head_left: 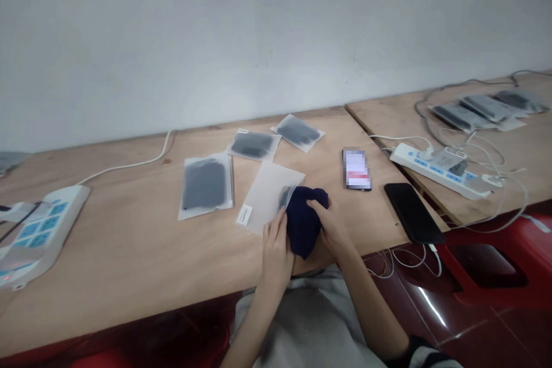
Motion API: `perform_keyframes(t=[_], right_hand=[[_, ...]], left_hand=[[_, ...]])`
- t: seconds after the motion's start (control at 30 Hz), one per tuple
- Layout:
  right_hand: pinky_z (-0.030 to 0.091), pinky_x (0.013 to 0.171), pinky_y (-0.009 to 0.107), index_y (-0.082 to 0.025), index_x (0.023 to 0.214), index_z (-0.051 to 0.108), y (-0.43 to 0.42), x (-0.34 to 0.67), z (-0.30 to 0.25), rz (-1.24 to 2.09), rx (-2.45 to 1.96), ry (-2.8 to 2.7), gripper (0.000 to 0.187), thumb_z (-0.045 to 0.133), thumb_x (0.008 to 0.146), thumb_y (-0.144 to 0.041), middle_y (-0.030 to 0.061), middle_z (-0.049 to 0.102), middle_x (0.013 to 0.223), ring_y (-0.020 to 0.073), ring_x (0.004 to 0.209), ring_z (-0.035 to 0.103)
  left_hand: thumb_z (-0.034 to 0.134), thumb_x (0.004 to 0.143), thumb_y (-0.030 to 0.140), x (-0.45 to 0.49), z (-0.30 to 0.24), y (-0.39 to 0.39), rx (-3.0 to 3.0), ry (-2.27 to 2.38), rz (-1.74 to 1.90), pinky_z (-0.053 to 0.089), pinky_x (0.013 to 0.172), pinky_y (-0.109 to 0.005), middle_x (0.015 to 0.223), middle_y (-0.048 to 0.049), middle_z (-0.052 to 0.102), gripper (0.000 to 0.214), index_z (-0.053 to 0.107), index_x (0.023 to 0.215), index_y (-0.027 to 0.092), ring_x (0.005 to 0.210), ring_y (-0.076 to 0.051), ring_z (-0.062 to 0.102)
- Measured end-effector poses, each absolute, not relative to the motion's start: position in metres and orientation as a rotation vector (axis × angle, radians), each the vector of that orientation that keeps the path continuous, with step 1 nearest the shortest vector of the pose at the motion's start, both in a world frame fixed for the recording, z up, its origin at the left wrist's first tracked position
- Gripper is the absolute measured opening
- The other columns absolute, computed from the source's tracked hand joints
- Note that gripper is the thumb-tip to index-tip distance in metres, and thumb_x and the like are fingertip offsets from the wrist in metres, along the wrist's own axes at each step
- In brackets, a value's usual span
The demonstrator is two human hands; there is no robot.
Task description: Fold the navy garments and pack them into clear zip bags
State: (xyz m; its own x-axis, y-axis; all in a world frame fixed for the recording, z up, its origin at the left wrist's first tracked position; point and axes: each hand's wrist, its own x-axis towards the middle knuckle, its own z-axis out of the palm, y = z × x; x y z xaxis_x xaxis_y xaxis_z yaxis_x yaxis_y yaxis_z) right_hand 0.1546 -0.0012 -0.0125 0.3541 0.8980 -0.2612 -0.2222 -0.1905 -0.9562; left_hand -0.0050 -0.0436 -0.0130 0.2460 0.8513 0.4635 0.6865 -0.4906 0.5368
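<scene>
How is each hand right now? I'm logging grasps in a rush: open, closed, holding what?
Left hand: at the frosted bag mouth, beside the dark blue cloth; grip cannot be told.
Right hand: closed on the dark blue cloth.

Plain white wall [215, 40] with a scuff up top, two plywood benches [129, 253] butted together, shiny dark red floor [414, 310], flat dim light.

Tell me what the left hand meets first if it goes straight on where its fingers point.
Probably the frosted pouch, lying right before the left hand, beside the dark blue cloth.
</scene>
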Motion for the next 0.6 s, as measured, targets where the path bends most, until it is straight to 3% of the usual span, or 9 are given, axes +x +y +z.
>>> perform_keyframes(t=[0.17, 0.37, 0.6], right_hand=[[0.052, 0.098, 0.039, -0.021, 0.104, 0.071, -0.003, 0.160, -0.001, 1.397, -1.204, -0.595, 0.044, 0.082, 0.064, -0.033, 0.0040, 0.076, 0.106, 0.0265, 0.108, 0.067], [0.050, 0.101, 0.041, -0.021, 0.104, 0.072, -0.007, 0.173, 0.014, 1.612, -1.019, -0.569, 0.040, 0.081, 0.066, -0.029, 0.0039, 0.075, 0.110, 0.0266, 0.109, 0.066], [0.055, 0.088, 0.038, -0.022, 0.095, 0.072, 0.010, 0.161, -0.012, 1.294, -1.327, -0.538, 0.028, 0.074, 0.068, -0.032, 0.0027, 0.076, 0.096, 0.0258, 0.098, 0.069]], left_hand=[[0.044, 0.092, 0.005, -0.008, -0.008, -0.041, 2.299, 1.390, 1.094, 0.050, 0.101, -0.046, 0.142, -0.0134, 0.055, 0.057, 0.043, 0.147, 0.020, 0.123, -0.027, 0.054], [0.042, 0.091, 0.000, -0.009, 0.002, -0.036, 2.271, 1.267, 1.186, 0.052, 0.101, -0.041, 0.134, -0.0112, 0.060, 0.055, 0.051, 0.140, 0.022, 0.121, -0.022, 0.058], [0.044, 0.082, -0.004, -0.006, 0.014, -0.038, 2.247, 1.187, 1.102, 0.053, 0.102, -0.041, 0.131, -0.0094, 0.062, 0.059, 0.055, 0.134, 0.022, 0.121, -0.022, 0.059]])
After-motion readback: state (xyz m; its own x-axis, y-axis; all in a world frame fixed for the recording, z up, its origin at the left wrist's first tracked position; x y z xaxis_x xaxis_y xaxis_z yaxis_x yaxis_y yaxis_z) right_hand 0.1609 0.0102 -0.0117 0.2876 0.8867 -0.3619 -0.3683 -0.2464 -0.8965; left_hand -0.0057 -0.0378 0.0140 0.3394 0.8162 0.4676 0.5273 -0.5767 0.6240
